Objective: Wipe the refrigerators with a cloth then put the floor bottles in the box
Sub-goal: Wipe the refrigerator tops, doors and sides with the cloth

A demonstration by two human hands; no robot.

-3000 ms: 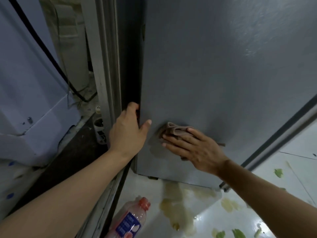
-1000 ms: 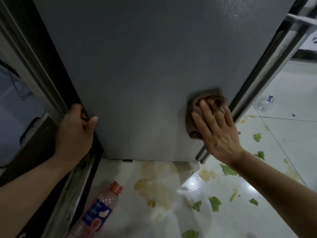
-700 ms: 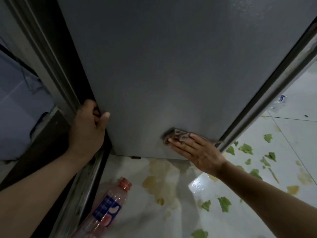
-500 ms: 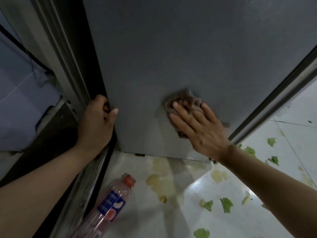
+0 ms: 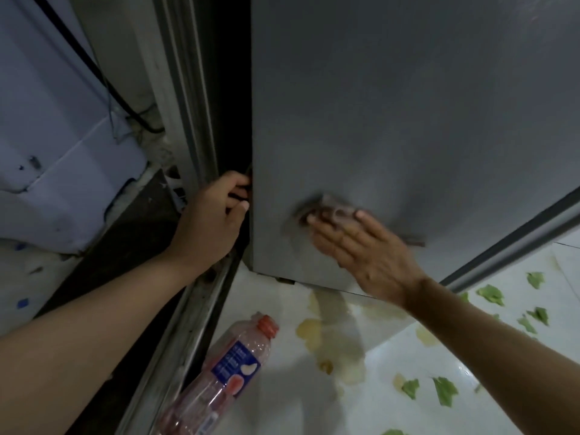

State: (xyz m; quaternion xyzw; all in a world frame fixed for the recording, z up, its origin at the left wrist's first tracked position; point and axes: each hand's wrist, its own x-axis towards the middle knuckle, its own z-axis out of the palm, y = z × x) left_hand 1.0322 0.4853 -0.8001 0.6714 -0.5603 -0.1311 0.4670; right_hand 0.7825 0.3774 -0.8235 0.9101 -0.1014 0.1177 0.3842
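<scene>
Wiping step: cloth (image 5: 326, 210) is being pressed flat-fingered on the refrigerator door (image 5: 408, 120) by right hand (image 5: 361, 246). Door edge is being gripped by left hand (image 5: 213, 221). Next, bottle (image 5: 226, 368) on the near floor is likely being collected.

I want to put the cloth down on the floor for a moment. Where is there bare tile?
Bare floor lies between the bottle and the yellowish stains under the refrigerator door. Right of the right hand, green scraps litter the tile. Far left is dark and cramped.

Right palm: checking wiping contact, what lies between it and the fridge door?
The cloth, pressed flat under the right hand on the door, head view.
</scene>
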